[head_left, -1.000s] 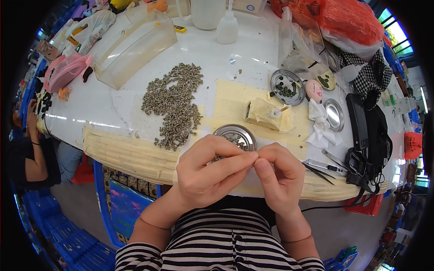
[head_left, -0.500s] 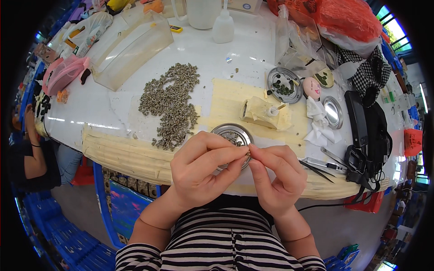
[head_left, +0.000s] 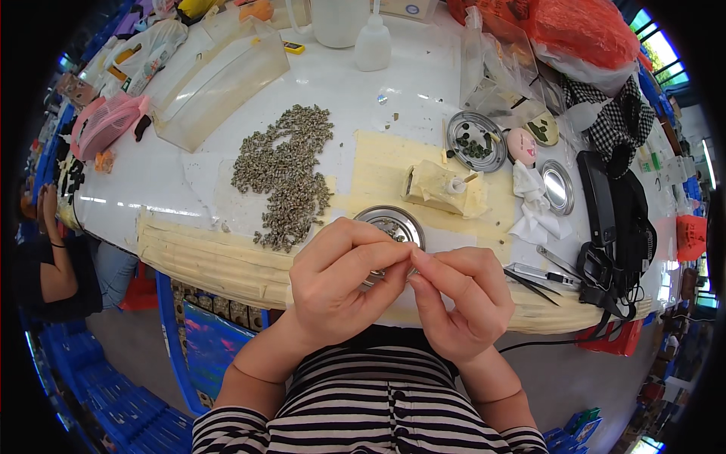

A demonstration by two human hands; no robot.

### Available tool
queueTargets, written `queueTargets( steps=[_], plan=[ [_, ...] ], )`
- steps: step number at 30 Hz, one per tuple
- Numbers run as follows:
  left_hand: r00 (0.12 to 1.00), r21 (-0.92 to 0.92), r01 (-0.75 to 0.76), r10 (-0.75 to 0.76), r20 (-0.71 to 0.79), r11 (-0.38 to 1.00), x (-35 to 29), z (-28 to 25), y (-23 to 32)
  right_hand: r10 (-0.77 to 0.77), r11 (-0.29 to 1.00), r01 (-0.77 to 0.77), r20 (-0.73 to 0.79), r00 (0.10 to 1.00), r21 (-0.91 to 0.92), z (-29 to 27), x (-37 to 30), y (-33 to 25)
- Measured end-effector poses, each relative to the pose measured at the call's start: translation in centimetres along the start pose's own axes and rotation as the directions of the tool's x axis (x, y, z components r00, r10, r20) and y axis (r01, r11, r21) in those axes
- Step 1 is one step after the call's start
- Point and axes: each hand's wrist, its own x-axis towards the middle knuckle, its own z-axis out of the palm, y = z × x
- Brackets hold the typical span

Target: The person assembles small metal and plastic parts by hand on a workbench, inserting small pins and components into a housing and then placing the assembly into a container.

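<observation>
My left hand (head_left: 340,276) and my right hand (head_left: 465,299) meet fingertip to fingertip over the near edge of a round metal dish (head_left: 417,223). Both are pinched closed. Whatever sits between the fingertips is too small and too covered to name. Inside the dish lie a few small metal parts (head_left: 393,227), partly hidden by my left hand. Left of it spreads a large heap of small grey-brown metal parts (head_left: 291,170). Just beyond the dish stands a block wrapped in yellowish tape (head_left: 439,193), with a small white pot and a thin stick on top.
Behind the block is a metal dish of dark green pieces (head_left: 491,155). Tweezers (head_left: 529,285), a cutter knife (head_left: 548,276) and a black strapped device (head_left: 605,219) lie to the right. A clear plastic trough (head_left: 219,83) and white squeeze bottle (head_left: 373,47) stand farther back. Another person's arm (head_left: 57,250) shows far left.
My joined fingertips have shifted slightly left and down, and the right fingers have turned a little. The other person's hand at far left has moved slightly.
</observation>
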Motion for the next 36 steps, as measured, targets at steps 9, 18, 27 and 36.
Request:
queueTargets(
  steps=[9,18,27,36],
  plan=[
    [0.998,-0.043,-0.05,0.051,0.026,0.998,0.0,-0.2,0.1,0.341,0.866,-0.368,0.139,0.93,0.338,-0.4,-0.1,0.7],
    [1.0,-0.001,-0.014,0.014,0.016,1.0,-0.1,0.0,0.0,0.014,0.999,-0.014,0.0,1.0,0.047,-0.3,0.1,-0.2],
    [0.998,-0.028,-0.045,0.046,0.038,0.999,0.0,-0.2,0.2,0.292,0.884,-0.329,0.156,0.944,0.332,-0.2,-0.3,0.9],
    [0.999,-0.003,-0.034,0.035,0.041,0.999,0.0,0.0,0.1,0.14,0.98,-0.132,-0.042,0.989,0.146,-0.1,-0.2,0.2]
  ],
)
